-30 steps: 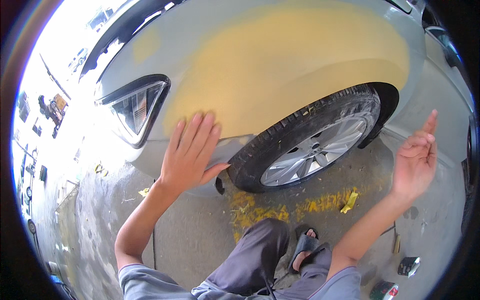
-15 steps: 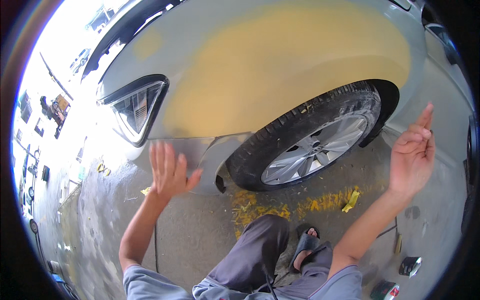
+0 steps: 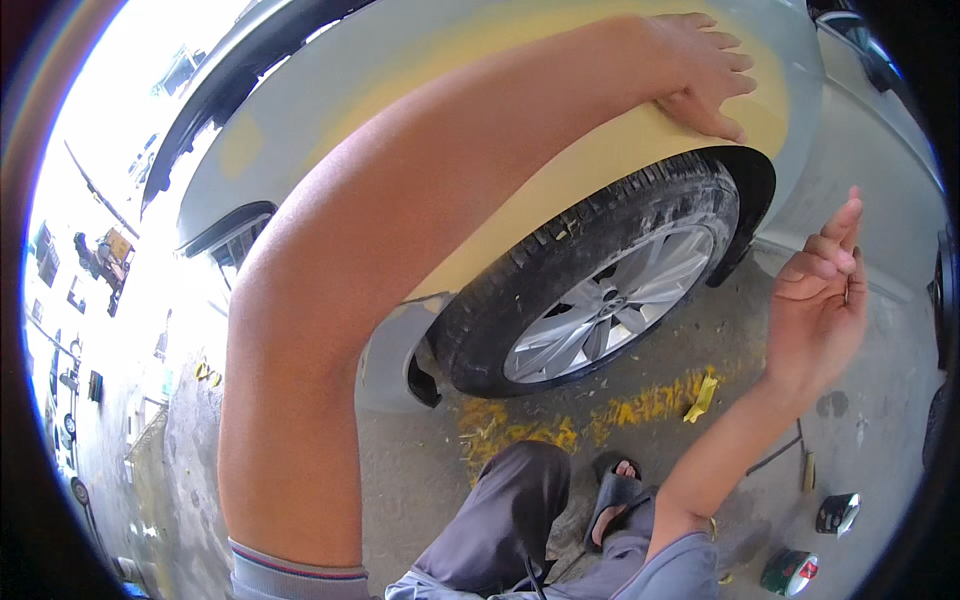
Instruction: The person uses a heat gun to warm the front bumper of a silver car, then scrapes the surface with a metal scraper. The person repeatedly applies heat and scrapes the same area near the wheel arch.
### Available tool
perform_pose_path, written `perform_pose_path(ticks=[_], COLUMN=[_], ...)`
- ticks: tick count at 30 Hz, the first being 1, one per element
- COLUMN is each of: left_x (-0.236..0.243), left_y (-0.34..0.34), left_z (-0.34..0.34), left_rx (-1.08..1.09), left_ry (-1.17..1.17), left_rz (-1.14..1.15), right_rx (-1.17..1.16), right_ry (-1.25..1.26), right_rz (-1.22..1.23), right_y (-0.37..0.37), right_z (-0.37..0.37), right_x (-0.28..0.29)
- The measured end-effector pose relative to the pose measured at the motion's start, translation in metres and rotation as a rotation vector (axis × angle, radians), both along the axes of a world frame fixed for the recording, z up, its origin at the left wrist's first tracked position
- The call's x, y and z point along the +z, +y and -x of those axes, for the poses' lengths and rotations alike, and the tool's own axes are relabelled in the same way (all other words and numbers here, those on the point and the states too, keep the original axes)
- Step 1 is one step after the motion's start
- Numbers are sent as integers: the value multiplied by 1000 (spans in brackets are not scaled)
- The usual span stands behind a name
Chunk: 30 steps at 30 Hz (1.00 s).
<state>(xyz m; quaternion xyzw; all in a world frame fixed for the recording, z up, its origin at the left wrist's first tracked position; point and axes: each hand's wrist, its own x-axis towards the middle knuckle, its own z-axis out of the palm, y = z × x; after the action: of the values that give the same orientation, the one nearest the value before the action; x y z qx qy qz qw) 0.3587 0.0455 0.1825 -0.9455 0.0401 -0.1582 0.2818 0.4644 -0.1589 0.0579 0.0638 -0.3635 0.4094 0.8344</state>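
Note:
My left hand point(image 3: 705, 75) lies palm down with fingers spread on the yellow-coated patch of the car fender point(image 3: 600, 160), above the rear part of the wheel arch. Its long bare forearm crosses in front of the fender and covers much of the patch and most of the headlight point(image 3: 235, 240). My right hand point(image 3: 815, 290) is raised in the air at the right, beside the car door, palm turned up. A couple of its fingers stretch upward while the others bend loosely, and nothing shows in it.
Below the arch sits the wheel point(image 3: 600, 300) with a dusty black tyre. A crumpled yellow scrap point(image 3: 702, 398) lies on the concrete. Two cans point(image 3: 838, 513) stand at the lower right. My sandalled foot point(image 3: 612, 500) is near the worn yellow floor line.
My left hand has moved from near the front bumper corner up and right onto the yellow patch, its arm now stretched across the fender. My right hand has barely moved.

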Motion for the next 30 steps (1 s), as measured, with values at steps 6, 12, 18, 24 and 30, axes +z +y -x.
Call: perform_pose_path(ticks=[6,12,18,24,30], left_x=[-43,-107,-321,-448,-415], left_y=[-13,-78,-137,-350,-367], left_z=[78,234,392,429,414], left_rx=[-62,459,995,1538,1420], left_ry=[-221,-206,-175,-1,-177], left_rz=[-44,4,67,1337,2237], right_rx=[-41,42,19,-886,-1920], right_ry=[-19,-76,-194,-274,-772], right_rz=[-29,-15,26,492,460], right_y=[1,4,20,70,178], right_z=[-15,3,32,77,6], right_x=[-6,-3,-3,4,24])
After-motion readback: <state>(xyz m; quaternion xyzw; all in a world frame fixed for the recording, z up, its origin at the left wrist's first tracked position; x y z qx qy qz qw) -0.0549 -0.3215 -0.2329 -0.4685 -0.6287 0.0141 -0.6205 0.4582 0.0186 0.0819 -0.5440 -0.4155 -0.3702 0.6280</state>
